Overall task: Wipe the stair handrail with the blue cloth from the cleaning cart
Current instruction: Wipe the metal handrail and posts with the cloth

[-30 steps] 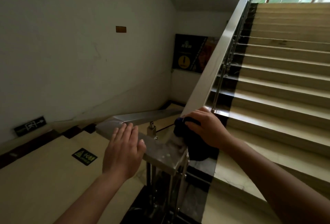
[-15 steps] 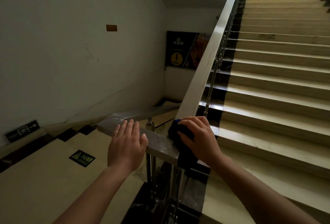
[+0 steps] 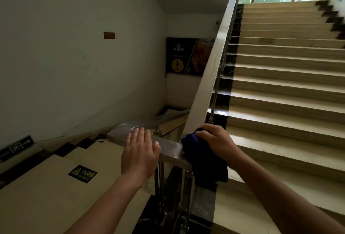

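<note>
right hand (image 3: 216, 141) clamped on blue cloth (image 3: 201, 157), soft, limp, bunched at handrail (image 3: 205, 88) corner; left hand (image 3: 139, 154) flat, fingers together.

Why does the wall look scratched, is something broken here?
Nothing looks broken. The wall only shows faint scuff marks and a long crack-like line low down. The right hand presses the blue cloth on the handrail, and the left hand rests flat beside it.

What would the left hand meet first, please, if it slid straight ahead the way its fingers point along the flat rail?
The left hand points along the handrail top toward its far corner; nothing lies on that stretch. Past the corner the way looks free, though depth is unclear.
</note>
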